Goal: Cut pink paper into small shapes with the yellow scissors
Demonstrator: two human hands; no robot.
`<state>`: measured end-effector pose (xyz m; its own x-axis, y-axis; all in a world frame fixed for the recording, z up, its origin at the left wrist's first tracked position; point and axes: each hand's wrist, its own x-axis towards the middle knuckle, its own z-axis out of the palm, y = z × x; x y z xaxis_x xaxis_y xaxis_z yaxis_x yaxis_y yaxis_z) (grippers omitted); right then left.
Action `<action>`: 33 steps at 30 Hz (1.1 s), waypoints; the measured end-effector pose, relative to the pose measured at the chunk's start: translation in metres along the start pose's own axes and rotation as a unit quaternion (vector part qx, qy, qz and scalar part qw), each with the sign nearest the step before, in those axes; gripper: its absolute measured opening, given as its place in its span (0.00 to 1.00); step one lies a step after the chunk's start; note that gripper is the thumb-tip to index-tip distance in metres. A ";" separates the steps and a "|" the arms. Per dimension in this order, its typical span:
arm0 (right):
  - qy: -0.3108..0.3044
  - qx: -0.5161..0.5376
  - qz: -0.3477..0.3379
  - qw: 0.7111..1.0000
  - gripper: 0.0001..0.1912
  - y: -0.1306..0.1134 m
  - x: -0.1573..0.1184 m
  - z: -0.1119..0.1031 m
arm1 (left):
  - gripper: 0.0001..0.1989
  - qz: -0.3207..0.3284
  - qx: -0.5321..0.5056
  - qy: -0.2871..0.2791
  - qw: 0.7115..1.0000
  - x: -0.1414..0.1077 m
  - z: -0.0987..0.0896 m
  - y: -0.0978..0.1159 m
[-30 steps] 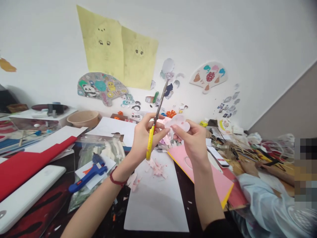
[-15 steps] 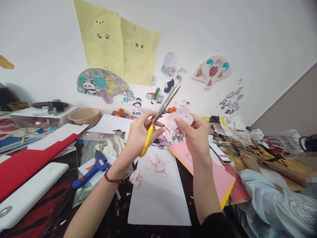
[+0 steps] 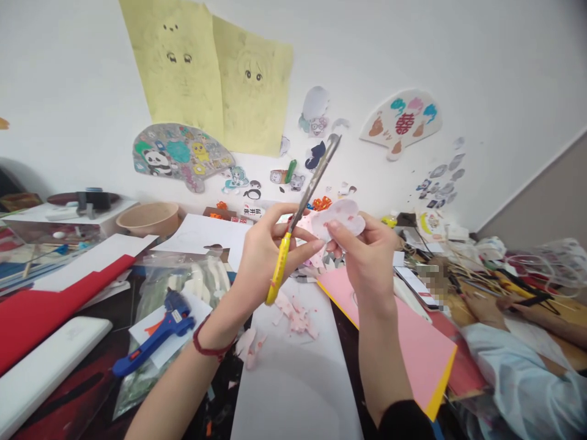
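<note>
My left hand [image 3: 268,253] is closed around scissors [image 3: 283,256] with yellow handles, their blades tilted up and to the right. Its thumb and a finger reach to the lower left edge of a pale pink paper cutout [image 3: 345,214] with rounded lobes; I cannot tell if they touch it. My right hand [image 3: 369,256] pinches this cutout between thumb and fingers. Behind the hands is crumpled pink patterned paper [image 3: 316,256], partly hidden. Below them, pink paper scraps [image 3: 296,316] lie on a white sheet [image 3: 296,385].
At left lie a blue glue gun [image 3: 158,336], a white oblong case [image 3: 55,370] and red paper [image 3: 64,293]; a beige bowl [image 3: 147,219] stands behind. To the right are pink card [image 3: 413,339], a phone [image 3: 417,287] and another person's arm [image 3: 486,308]. Drawings and fans hang on the wall.
My left fingers have come closer to the cutout, and the scissors stand a little more upright. The right hand keeps its pinch. The whole view has shifted slightly.
</note>
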<state>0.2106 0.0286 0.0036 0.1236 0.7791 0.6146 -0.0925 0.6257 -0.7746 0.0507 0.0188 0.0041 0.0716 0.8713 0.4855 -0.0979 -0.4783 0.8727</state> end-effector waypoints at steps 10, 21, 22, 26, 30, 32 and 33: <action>0.017 -0.002 -0.013 1.000 0.08 0.011 0.009 0.001 | 0.21 0.004 -0.007 0.009 1.000 0.009 -0.003 -0.011; 0.006 0.016 -0.021 1.000 0.08 0.017 0.008 0.007 | 0.21 0.056 0.071 0.028 0.996 0.010 -0.010 -0.011; 0.011 0.017 -0.024 0.999 0.09 0.018 0.008 0.008 | 0.22 0.049 0.079 0.024 0.995 0.011 -0.010 -0.011; -0.001 0.020 -0.011 1.000 0.09 0.018 0.008 0.010 | 0.20 0.054 0.029 0.031 0.998 0.010 -0.007 -0.012; -0.015 0.014 -0.008 1.000 0.09 0.023 0.006 0.012 | 0.17 0.091 0.004 0.065 0.994 0.007 -0.003 -0.013; -0.012 0.000 -0.020 1.000 0.09 0.027 0.005 0.012 | 0.18 0.099 0.017 0.064 0.993 0.006 -0.003 -0.011; -0.007 -0.008 -0.025 1.000 0.09 0.029 0.005 0.012 | 0.18 0.103 0.027 0.060 0.993 0.005 -0.003 -0.010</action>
<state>0.1963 0.0510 -0.0144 0.1128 0.7481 0.6540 -0.0715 0.6626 -0.7456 0.0491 0.0283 -0.0024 -0.0640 0.7602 0.6465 -0.0436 -0.6494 0.7592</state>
